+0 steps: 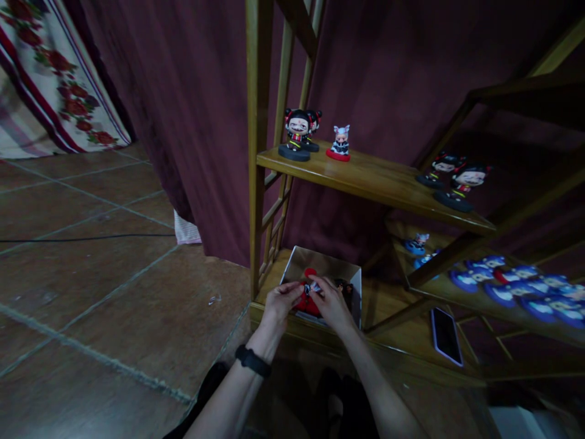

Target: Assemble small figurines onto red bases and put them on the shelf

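A red toy [307, 300] was pinched by the fingers of both the left hand [280, 303] and right hand [333, 305], over the box [320, 263]. Several toys [297, 135] were already set on the shelf [375, 180]; more were left inside.

No readable text, label, brand or number anywhere, neither on figurines [297, 135] nor box [320, 263].

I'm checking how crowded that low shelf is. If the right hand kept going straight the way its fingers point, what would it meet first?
The right hand points up and left at the red figurine it already touches, inside the open box. Beyond it, probably the left hand; depth is unclear.
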Demonstrator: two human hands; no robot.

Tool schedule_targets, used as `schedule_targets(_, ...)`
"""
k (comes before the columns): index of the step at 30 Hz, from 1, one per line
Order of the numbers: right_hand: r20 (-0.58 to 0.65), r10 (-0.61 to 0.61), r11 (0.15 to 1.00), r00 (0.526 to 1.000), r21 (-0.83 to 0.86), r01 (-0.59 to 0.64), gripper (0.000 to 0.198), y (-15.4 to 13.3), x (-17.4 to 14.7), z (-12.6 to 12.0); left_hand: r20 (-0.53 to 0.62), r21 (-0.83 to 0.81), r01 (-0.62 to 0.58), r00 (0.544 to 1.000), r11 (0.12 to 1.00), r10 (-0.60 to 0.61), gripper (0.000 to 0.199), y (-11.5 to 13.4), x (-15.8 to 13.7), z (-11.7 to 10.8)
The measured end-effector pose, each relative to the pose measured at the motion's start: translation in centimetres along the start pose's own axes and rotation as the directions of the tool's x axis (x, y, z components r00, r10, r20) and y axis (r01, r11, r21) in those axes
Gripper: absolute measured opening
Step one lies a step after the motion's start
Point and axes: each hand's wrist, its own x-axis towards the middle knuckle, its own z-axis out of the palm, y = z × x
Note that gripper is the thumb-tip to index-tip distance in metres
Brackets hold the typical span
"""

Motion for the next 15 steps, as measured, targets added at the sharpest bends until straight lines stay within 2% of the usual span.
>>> schedule_targets(4, -0.018, 0.059, 0.997, 0.998, 0.048, -0.058, 0.029, 0.43, -0.01, 0.05, 0.066, -0.054, 0.072, 0.995, 0.996, -0.068, 0.02, 0.16, -0.04, -0.18)
schedule_targets(8, -0.012, 0.059, 0.997, 0.998, 0.059, -0.058, 0.021, 0.76, -0.06, 0.04, 0.141, -0.073, 0.131, 0.983, 0.989, -0.12, 0.019, 0.42, -0.28, -0.23)
schedule_targets(15, 0.0, 0.01, 1.0, 1.0, -0.026, -0.01, 0.019, 0.07, -0.32, 0.18, 0.079, -0.045, 0.171, 0.983, 0.984, -0.167, 0.016, 0.41, -0.24, -0.79)
